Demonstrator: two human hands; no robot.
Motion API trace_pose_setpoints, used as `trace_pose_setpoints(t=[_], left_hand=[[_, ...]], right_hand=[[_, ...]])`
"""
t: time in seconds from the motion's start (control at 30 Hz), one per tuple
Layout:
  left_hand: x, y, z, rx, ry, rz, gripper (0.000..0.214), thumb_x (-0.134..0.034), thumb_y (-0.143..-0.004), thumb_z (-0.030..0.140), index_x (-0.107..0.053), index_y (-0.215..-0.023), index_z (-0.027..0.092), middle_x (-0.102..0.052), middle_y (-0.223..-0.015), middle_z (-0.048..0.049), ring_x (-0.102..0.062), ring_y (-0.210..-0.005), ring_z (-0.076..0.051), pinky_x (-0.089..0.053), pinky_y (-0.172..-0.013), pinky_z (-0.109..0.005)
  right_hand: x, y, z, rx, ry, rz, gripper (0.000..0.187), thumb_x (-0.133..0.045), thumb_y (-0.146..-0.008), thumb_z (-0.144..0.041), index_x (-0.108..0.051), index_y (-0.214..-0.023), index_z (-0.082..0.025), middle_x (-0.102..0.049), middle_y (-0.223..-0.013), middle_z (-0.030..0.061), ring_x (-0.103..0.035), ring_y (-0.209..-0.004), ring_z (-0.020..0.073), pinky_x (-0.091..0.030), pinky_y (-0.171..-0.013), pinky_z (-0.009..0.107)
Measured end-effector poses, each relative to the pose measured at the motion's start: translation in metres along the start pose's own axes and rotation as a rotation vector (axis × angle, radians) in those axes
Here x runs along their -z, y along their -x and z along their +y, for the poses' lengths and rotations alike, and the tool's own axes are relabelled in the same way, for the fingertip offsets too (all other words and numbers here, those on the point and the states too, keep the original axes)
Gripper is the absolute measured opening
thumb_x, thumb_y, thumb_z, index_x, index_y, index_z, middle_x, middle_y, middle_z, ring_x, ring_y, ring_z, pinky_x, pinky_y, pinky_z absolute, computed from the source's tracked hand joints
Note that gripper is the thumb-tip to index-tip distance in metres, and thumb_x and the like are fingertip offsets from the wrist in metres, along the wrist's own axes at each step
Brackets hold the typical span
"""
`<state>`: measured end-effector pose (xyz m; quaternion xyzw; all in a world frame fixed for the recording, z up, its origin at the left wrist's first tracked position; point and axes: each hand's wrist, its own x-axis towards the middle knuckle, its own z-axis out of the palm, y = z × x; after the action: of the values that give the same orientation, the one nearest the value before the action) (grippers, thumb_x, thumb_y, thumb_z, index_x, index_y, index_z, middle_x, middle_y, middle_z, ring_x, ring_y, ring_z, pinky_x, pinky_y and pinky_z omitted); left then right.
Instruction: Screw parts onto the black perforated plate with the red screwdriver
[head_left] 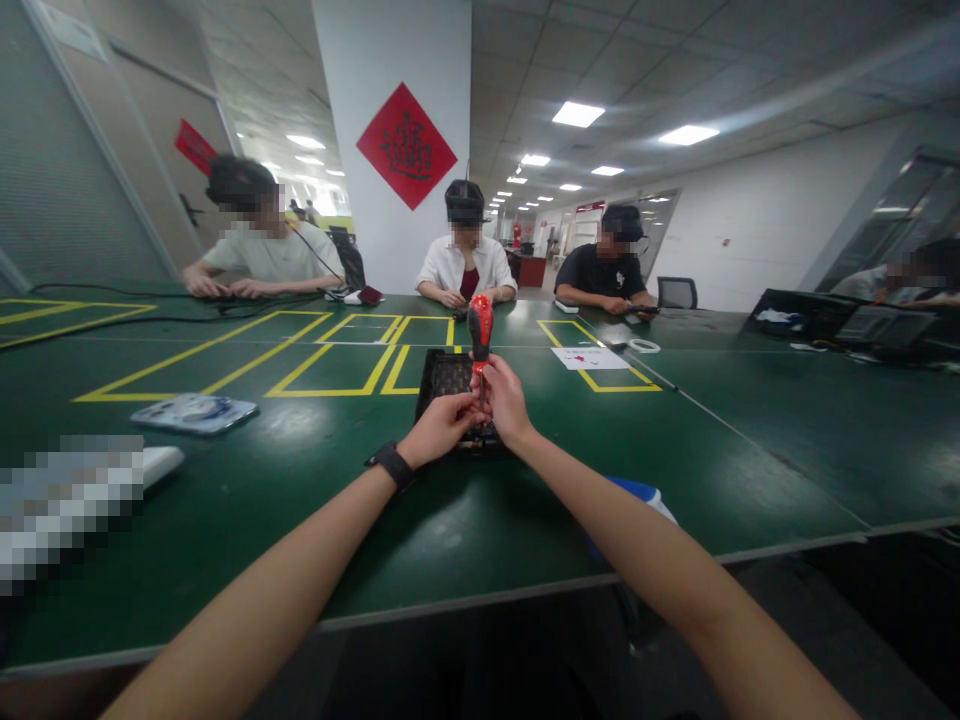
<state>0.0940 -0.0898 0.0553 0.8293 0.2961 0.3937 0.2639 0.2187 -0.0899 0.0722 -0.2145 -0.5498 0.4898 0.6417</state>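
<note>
Forearms reach in from the near edge to the black unit [448, 372] on the green table [750, 450]. Right hand [508, 402] is closed round the red-handled screwdriver [480, 322], upright over the unit. Left hand [442, 425] is half-curled at the shaft's lower end; can't tell if it grips. The work looks midway: driver seemingly engaged, no loose screws visible. Count: one screwdriver, one unit, three people seated beyond the unit.

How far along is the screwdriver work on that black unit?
Done: no loose screws or parts show beside the black unit. In hand: right hand holds the red screwdriver upright on it, left hand at its shaft. Left: cannot tell; the hands hide the spot.
</note>
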Motion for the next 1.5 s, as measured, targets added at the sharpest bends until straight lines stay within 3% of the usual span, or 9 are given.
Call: trace_pose_setpoints(t=[0.27, 0.4, 0.53, 0.7, 1.03, 1.3, 1.5], left_hand=[[-0.0008, 0.0005, -0.0066, 0.048, 0.061, 0.018, 0.018, -0.051, -0.077, 0.026, -0.059, -0.084, 0.011, -0.065, -0.079, -0.0045, -0.059, -0.074, -0.015, -0.045, -0.071, -0.026], [-0.0007, 0.0002, -0.0042, 0.020, 0.078, 0.001, 0.017, -0.051, -0.077, 0.024, -0.060, -0.084, 0.012, -0.065, -0.077, -0.0044, -0.060, -0.076, -0.016, -0.046, -0.074, -0.028], [-0.0011, 0.0001, -0.0053, 0.023, 0.087, -0.002, 0.018, -0.049, -0.079, 0.025, -0.060, -0.083, 0.012, -0.065, -0.077, -0.0048, -0.060, -0.078, -0.017, -0.046, -0.075, -0.028], [-0.0011, -0.0005, -0.0071, 0.030, 0.107, -0.012, 0.019, -0.047, -0.080, 0.027, -0.060, -0.081, 0.013, -0.063, -0.075, -0.0037, -0.058, -0.070, -0.014, -0.046, -0.071, -0.026], [-0.0007, 0.0019, -0.0029, 0.069, 0.067, 0.025, 0.024, -0.064, -0.068, 0.032, -0.060, -0.080, 0.011, -0.063, -0.072, -0.0031, -0.056, -0.065, -0.013, -0.046, -0.067, -0.026], [-0.0004, 0.0019, -0.0043, 0.054, 0.051, 0.013, 0.018, -0.057, -0.074, 0.030, -0.059, -0.076, 0.013, -0.063, -0.069, -0.0027, -0.057, -0.066, -0.014, -0.045, -0.066, -0.026], [-0.0014, 0.0013, -0.0021, 0.061, 0.157, -0.026, 0.015, -0.054, -0.076, 0.025, -0.058, -0.080, 0.012, -0.065, -0.077, -0.0058, -0.061, -0.073, -0.016, -0.047, -0.073, -0.030]], right_hand=[[-0.0036, 0.0003, -0.0013, 0.078, 0.040, 0.071, 0.032, -0.058, -0.075, -0.032, -0.033, -0.094, -0.023, -0.057, -0.073, -0.0043, -0.044, -0.047, 0.0043, -0.035, -0.041, 0.015], [-0.0012, -0.0018, 0.0017, 0.062, 0.046, 0.081, 0.035, -0.061, -0.073, -0.033, -0.033, -0.091, -0.023, -0.048, -0.061, -0.0094, -0.036, -0.040, 0.0029, -0.030, -0.038, 0.014], [-0.0001, -0.0031, 0.0008, 0.050, -0.050, 0.023, 0.023, -0.051, -0.079, -0.038, -0.038, -0.090, -0.022, -0.035, -0.054, -0.0099, -0.029, -0.039, 0.0037, -0.025, -0.037, 0.015], [-0.0015, -0.0024, -0.0043, -0.002, -0.162, -0.052, 0.020, -0.039, -0.082, -0.037, -0.046, -0.091, -0.020, -0.035, -0.060, -0.0063, -0.024, -0.041, 0.0046, -0.025, -0.037, 0.017], [-0.0026, -0.0021, 0.0005, 0.039, -0.042, -0.012, 0.020, -0.052, -0.078, -0.034, -0.040, -0.091, -0.024, -0.043, -0.065, -0.0074, -0.032, -0.043, 0.0031, -0.028, -0.040, 0.014], [0.0010, -0.0031, -0.0013, -0.008, -0.122, -0.099, 0.022, -0.039, -0.083, -0.037, -0.044, -0.098, -0.022, -0.049, -0.067, -0.0048, -0.034, -0.042, 0.0041, -0.029, -0.037, 0.015], [0.0009, -0.0026, -0.0021, -0.015, -0.054, -0.043, 0.024, -0.050, -0.079, -0.038, -0.042, -0.095, -0.022, -0.055, -0.076, -0.0028, -0.039, -0.044, 0.0036, -0.029, -0.035, 0.014]])
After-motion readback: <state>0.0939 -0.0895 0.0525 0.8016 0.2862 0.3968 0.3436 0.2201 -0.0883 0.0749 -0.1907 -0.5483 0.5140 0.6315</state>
